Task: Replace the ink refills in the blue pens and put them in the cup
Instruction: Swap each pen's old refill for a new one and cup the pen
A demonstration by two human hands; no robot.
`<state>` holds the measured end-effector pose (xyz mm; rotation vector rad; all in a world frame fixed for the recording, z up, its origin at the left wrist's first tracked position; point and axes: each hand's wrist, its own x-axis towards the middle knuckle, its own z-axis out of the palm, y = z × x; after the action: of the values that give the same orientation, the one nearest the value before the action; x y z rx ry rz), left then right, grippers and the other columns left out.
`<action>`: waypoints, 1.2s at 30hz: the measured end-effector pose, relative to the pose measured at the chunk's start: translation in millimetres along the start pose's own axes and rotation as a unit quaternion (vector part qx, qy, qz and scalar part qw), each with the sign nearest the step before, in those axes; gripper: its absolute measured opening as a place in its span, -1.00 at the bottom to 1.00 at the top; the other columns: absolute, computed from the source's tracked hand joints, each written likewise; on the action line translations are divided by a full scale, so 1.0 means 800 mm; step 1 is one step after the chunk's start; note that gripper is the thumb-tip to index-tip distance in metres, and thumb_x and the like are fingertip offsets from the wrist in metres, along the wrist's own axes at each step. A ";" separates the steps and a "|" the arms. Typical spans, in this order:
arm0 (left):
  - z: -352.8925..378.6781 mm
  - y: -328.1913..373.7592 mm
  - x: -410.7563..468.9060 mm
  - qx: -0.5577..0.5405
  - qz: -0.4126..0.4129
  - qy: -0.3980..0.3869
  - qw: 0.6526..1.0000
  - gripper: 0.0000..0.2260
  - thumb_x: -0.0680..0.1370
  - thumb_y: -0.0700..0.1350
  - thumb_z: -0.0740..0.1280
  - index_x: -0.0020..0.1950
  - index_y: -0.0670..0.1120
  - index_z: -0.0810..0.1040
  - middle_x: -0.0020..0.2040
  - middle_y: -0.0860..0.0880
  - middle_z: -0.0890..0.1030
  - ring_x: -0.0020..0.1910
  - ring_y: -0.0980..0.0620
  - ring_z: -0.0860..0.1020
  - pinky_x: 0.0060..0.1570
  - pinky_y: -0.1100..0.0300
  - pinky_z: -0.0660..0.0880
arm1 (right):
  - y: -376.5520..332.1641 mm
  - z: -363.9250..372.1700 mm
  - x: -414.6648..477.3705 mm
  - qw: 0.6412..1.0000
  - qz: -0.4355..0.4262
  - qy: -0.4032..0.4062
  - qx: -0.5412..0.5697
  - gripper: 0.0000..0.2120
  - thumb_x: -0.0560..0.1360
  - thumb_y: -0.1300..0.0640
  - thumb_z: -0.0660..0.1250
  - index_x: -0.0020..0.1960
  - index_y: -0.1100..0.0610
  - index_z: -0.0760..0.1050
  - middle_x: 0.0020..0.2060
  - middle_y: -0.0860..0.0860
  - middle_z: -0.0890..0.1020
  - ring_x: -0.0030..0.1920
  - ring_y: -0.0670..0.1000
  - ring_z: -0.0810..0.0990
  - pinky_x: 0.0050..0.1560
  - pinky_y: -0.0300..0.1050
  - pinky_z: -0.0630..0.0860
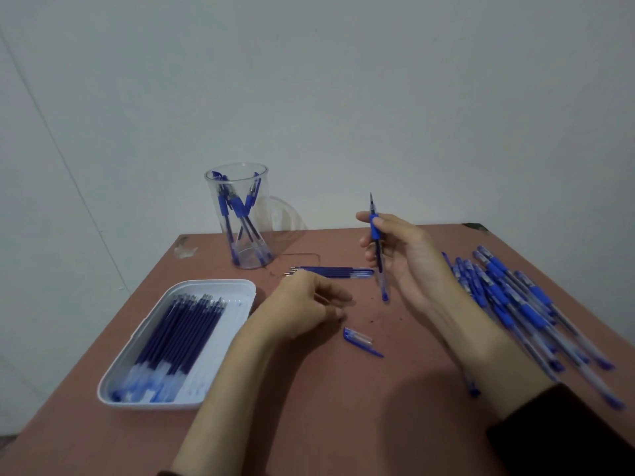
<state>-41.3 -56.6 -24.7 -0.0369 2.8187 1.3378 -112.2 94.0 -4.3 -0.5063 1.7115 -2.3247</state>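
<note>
On the reddish-brown table (pixel 343 407), a loose heap of blue pens with clear barrels (pixel 515 304) lies at my right, a white rectangular plastic tray (pixel 209 282) of dark blue refills (pixel 182 331) sits at my left, and a tall clear plastic cup (pixel 266 201) at the far edge holds several blue pens (pixel 237 204). My right hand (pixel 409 255) grips one uncapped blue pen (pixel 379 262) upright, tip up, above the table. My left hand (pixel 302 310) hovers with fingers curled, whether around anything I cannot tell, just before a short row of loose refills (pixel 336 271), with a blue-and-clear pen cap (pixel 360 340) lying near it.

Head-worn view, downward over table (pixel 343 389)
</note>
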 end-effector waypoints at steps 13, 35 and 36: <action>-0.002 0.004 0.007 -0.421 0.035 0.236 0.875 -0.91 0.50 -0.28 0.38 -0.08 -0.11 0.63 -0.27 0.00 0.63 -0.27 0.14 0.60 -0.21 0.34 0.55 | 0.020 0.008 -0.002 0.921 -0.132 -0.012 -0.366 -0.88 0.50 0.18 0.33 -0.09 0.04 0.64 -0.37 -0.03 0.56 -0.36 -0.13 0.42 -0.31 -0.32 0.36; 0.000 0.001 0.010 -0.411 0.039 0.211 0.886 -0.80 0.48 -0.28 0.40 0.08 -0.12 0.62 -0.09 -0.09 0.69 -0.05 -0.03 0.63 0.04 0.14 0.56 | 0.021 0.014 -0.008 0.892 -0.175 -0.021 -0.417 -0.88 0.49 0.16 0.37 -0.09 -0.05 0.62 -0.39 -0.13 0.61 -0.35 -0.17 0.53 -0.31 -0.41 0.37; 0.000 0.001 0.009 -0.419 0.043 0.209 0.882 -0.75 0.48 -0.28 0.40 0.14 -0.12 0.59 -0.07 -0.09 0.69 -0.02 -0.02 0.64 0.08 0.12 0.54 | 0.020 0.016 -0.008 0.909 -0.159 -0.020 -0.385 -0.91 0.49 0.16 0.37 -0.11 -0.02 0.59 -0.42 -0.05 0.61 -0.40 -0.15 0.50 -0.36 -0.37 0.38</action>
<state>-48.6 -56.4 -24.0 -0.2375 2.2484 2.7379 -102.0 80.4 -17.5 -1.0129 2.6642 -1.6831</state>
